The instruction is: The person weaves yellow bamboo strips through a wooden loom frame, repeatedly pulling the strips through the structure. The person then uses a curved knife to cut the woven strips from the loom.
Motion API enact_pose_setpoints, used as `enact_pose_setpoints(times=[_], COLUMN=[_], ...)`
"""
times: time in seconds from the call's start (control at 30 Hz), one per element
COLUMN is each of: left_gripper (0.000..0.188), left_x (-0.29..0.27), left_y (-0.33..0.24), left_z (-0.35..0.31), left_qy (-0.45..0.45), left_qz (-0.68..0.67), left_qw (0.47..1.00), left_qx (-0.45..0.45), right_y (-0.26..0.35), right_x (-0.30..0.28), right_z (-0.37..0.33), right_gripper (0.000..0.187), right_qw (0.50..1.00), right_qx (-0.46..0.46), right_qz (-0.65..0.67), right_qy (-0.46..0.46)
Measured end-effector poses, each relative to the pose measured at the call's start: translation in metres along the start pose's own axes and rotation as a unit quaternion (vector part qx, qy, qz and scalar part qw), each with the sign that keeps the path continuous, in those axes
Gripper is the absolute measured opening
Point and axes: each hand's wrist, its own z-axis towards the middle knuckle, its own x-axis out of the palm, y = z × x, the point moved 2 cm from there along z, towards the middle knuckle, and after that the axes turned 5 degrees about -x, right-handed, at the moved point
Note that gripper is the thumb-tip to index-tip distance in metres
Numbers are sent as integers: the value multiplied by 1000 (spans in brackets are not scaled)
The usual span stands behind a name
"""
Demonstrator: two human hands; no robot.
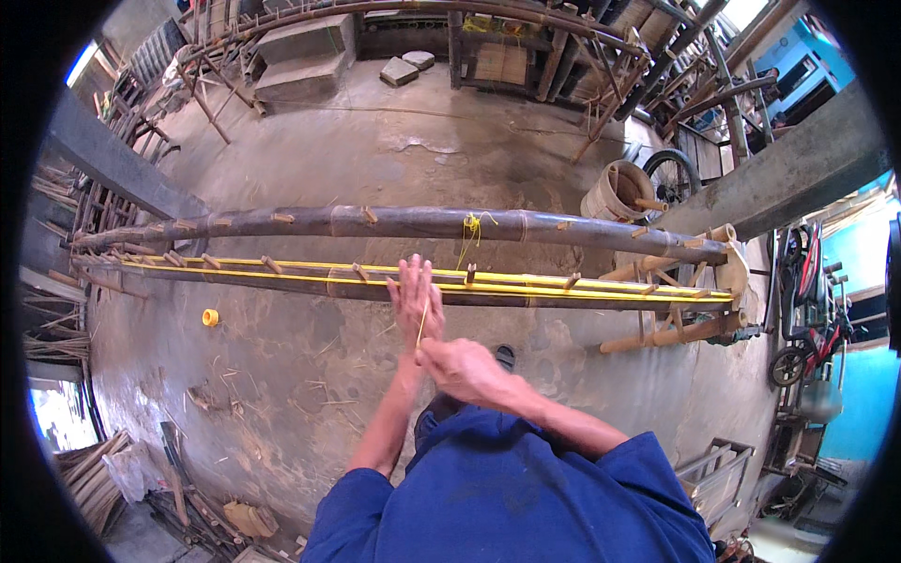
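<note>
My left hand (413,298) is stretched out flat, fingers straight, over the nearer bamboo pole (310,283). Just below it my right hand (469,373) is closed, thumb and fingers pinching a thin pale yellow strand (421,327) that lies across the left hand near the wrist. Long yellow bands (526,281) run lengthwise along the nearer pole, past a row of short wooden pegs (360,271). On the farther bamboo pole (422,223) a yellow string (472,224) is knotted, its loose end hanging down. Whether the strand joins the bands is hidden.
A yellow roll (210,318) lies on the floor at left. A wooden trestle (690,281) bears the poles' right end. A bucket (618,190) stands beyond it, a red motorbike (815,319) at far right. Concrete pillars (779,164) flank the workspace; bamboo sticks (94,474) lie lower left.
</note>
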Motion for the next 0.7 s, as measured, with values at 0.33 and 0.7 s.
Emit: enact_pose_setpoints(times=[0.33,0.7], left_gripper=[36,26], left_x=[35,69], left_y=[-12,-47], left_z=[108,114], left_qy=[323,565], left_qz=[-82,-209], left_qw=[938,796], left_qx=[91,-56], right_y=[-133,-375], right_x=[-294,-420], right_z=[-178,-378], right_gripper=[22,25], right_qw=[944,855], right_qx=[153,281], right_qz=[-56,-179], right_qy=[-286,-397])
